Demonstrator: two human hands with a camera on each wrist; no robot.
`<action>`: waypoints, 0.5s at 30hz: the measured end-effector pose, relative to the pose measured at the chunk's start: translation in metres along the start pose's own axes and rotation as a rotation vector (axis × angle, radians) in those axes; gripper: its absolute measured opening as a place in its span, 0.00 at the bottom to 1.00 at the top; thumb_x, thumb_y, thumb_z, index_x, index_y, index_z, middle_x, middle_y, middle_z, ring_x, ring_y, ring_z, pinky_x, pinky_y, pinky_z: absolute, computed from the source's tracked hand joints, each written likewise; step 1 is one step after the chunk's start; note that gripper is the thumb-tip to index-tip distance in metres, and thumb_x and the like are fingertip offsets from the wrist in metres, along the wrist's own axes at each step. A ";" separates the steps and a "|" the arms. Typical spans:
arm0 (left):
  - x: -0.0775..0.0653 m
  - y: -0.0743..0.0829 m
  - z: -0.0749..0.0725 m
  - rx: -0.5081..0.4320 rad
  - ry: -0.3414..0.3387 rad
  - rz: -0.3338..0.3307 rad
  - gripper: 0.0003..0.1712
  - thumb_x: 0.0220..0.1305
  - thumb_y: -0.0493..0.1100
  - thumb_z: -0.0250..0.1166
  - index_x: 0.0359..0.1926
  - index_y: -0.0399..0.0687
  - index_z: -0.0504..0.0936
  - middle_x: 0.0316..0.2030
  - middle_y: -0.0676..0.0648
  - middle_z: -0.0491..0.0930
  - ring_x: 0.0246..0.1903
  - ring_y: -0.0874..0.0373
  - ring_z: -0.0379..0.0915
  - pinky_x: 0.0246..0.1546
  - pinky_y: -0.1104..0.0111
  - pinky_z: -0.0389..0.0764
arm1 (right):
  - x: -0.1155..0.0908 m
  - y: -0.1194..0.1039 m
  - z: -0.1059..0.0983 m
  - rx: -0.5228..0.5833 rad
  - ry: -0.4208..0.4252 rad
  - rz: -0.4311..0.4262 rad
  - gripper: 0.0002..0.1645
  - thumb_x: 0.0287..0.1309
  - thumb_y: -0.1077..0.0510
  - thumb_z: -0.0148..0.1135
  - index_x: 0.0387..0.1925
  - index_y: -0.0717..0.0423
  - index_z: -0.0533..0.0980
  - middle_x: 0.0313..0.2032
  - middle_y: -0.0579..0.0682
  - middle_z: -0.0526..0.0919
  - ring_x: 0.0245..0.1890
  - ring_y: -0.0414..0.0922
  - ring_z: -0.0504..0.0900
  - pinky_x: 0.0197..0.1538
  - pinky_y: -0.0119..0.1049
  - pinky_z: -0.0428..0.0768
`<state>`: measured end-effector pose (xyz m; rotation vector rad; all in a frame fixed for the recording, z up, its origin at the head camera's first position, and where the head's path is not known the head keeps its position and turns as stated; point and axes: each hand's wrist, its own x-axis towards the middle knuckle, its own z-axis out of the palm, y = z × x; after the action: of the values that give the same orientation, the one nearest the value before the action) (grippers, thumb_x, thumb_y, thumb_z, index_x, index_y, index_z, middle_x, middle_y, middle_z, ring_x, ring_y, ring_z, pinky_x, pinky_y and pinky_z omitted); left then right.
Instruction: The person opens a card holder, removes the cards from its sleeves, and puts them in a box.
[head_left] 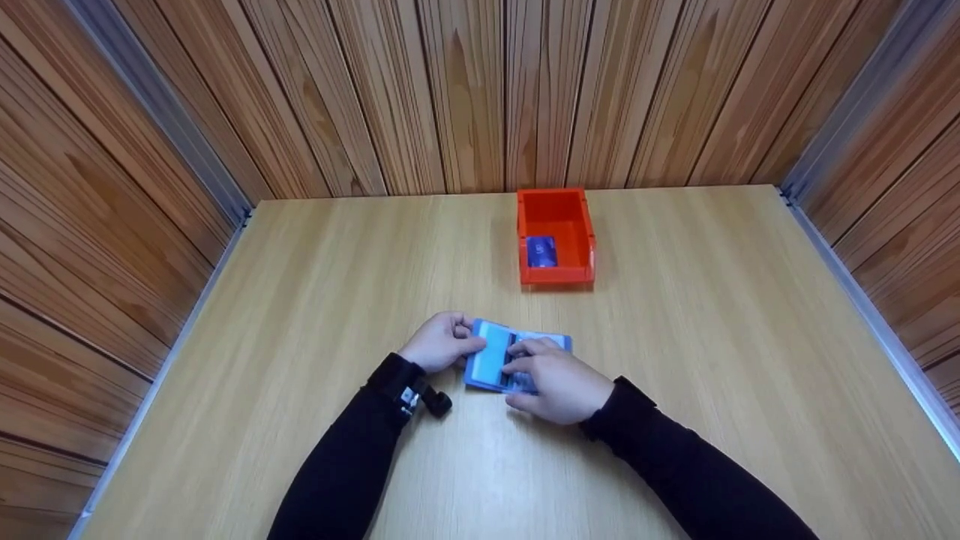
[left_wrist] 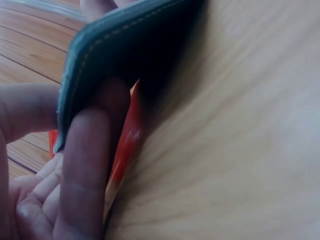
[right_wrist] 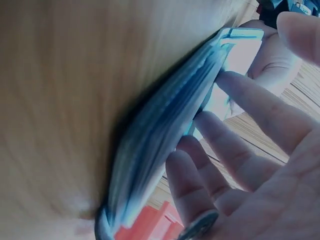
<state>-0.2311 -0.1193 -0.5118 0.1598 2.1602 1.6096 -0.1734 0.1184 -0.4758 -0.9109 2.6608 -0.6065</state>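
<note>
Wallet unfolded, left hand pinching its left edge, right hand loosely extended, touching its inner leaves, red bin beyond it on worktop, holding blue card.

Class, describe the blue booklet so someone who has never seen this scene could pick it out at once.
On the pale wood-grain table, look on the near side of the red bin. The booklet is open there, the left hand gripping one side, the right hand touching its inside. Unlike the darker blue item in the bin, it is thick with layers.
</note>
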 end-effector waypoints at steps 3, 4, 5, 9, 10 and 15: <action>0.000 0.000 0.000 -0.011 -0.017 0.010 0.17 0.62 0.39 0.68 0.49 0.37 0.74 0.31 0.50 0.83 0.30 0.60 0.82 0.29 0.67 0.85 | 0.002 0.003 -0.004 0.105 0.025 0.050 0.34 0.60 0.39 0.65 0.62 0.51 0.75 0.60 0.51 0.73 0.60 0.47 0.71 0.64 0.47 0.73; 0.000 0.000 0.000 -0.016 -0.022 0.010 0.17 0.62 0.39 0.67 0.49 0.37 0.74 0.31 0.50 0.83 0.30 0.60 0.82 0.29 0.67 0.85 | 0.003 0.004 -0.006 0.164 0.039 0.078 0.35 0.60 0.40 0.65 0.63 0.52 0.73 0.58 0.51 0.74 0.56 0.47 0.74 0.61 0.46 0.76; 0.000 0.000 0.000 -0.017 -0.026 0.010 0.17 0.62 0.38 0.67 0.49 0.36 0.74 0.31 0.50 0.83 0.30 0.60 0.81 0.29 0.67 0.85 | 0.005 0.006 -0.008 0.225 0.054 0.108 0.36 0.60 0.41 0.65 0.64 0.54 0.72 0.56 0.51 0.76 0.52 0.45 0.75 0.58 0.44 0.78; -0.001 0.001 0.000 -0.012 -0.026 -0.003 0.18 0.62 0.37 0.66 0.50 0.37 0.73 0.32 0.49 0.83 0.30 0.60 0.81 0.29 0.67 0.84 | 0.010 0.013 -0.014 0.571 0.073 0.240 0.38 0.62 0.48 0.66 0.67 0.61 0.66 0.52 0.54 0.79 0.41 0.45 0.83 0.46 0.40 0.83; -0.001 0.001 0.000 -0.010 -0.025 -0.005 0.18 0.62 0.37 0.66 0.51 0.37 0.73 0.32 0.49 0.83 0.30 0.60 0.81 0.29 0.67 0.84 | 0.011 0.014 -0.015 0.646 0.069 0.274 0.39 0.63 0.49 0.65 0.68 0.62 0.64 0.53 0.54 0.80 0.41 0.45 0.84 0.46 0.39 0.84; 0.000 0.002 0.001 -0.016 -0.026 -0.021 0.20 0.62 0.37 0.66 0.53 0.37 0.72 0.34 0.48 0.83 0.32 0.58 0.81 0.31 0.65 0.85 | 0.015 0.017 -0.014 0.848 0.067 0.380 0.41 0.63 0.50 0.64 0.70 0.63 0.60 0.54 0.56 0.80 0.43 0.47 0.86 0.47 0.37 0.85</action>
<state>-0.2317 -0.1181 -0.5103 0.1516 2.1218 1.6044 -0.1991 0.1252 -0.4726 -0.1415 2.1601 -1.4866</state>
